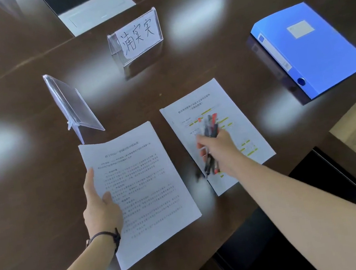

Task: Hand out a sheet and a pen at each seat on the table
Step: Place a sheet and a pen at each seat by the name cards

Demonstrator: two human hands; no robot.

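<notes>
1. Distribution at this seat is the step in hand, as we judge it: one stapled sheet [218, 135] with yellow highlights already lies flat on the dark table [28, 182], in front of the name card holder [137, 37] with handwritten characters.
2. We hold a bundle of pens [208, 127] in our right hand [217, 149] — the fingers are curled around the bundle, which hovers over or touches the highlighted sheet; we cannot tell which, because the hand is blurred.
3. Our left hand [101, 207] holds the stack of sheets [142, 194] by its left edge, thumb on top of the page; the other fingers are hidden under the paper. The stack lies just beside the delivered sheet, apart from it.
4. Both forearms reach forward from the bottom of the view; the right one stretches further, across the near corner of the sheet. The left wrist wears a dark cord bracelet [109, 235].
5. Next move, in our opinion, calls for separating one single pen from the bundle and laying it on or beside the sheet — difficult with one hand, so several pens could slip out together.
6. An empty clear card holder [72, 107] stands to the left, and a blue file box [308, 49] lies at the right, well apart.
</notes>
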